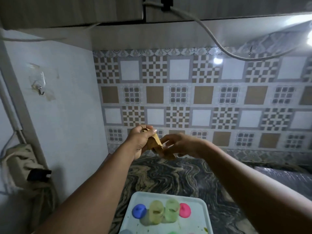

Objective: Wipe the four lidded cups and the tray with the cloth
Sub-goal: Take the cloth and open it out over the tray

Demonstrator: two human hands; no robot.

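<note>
1. Nearest the person, the white tray [197, 223] rests on the marbled bench [168, 174]. It carries a row of four cups, left to right: blue cup [139, 211], yellow cup [156, 211], green cup [172, 210], pink cup [184, 210]. Whether each stands upright cannot be determined.
2. Beyond the tray, both hands are raised above the bench, clear of it. The left hand [140, 142] holds the tan cloth [154, 142] in a closed grip at its upper end. The right hand [182, 146] curls its fingers onto the lower end, apparently pinching it.
3. The cloth's long axis runs from upper left down to lower right, bunched between the hands.
4. The tray lies below the grip and back toward the person. Neither hand is clearly the closer.
5. Behind the hands stands the patterned tiled wall [185, 98].
</note>
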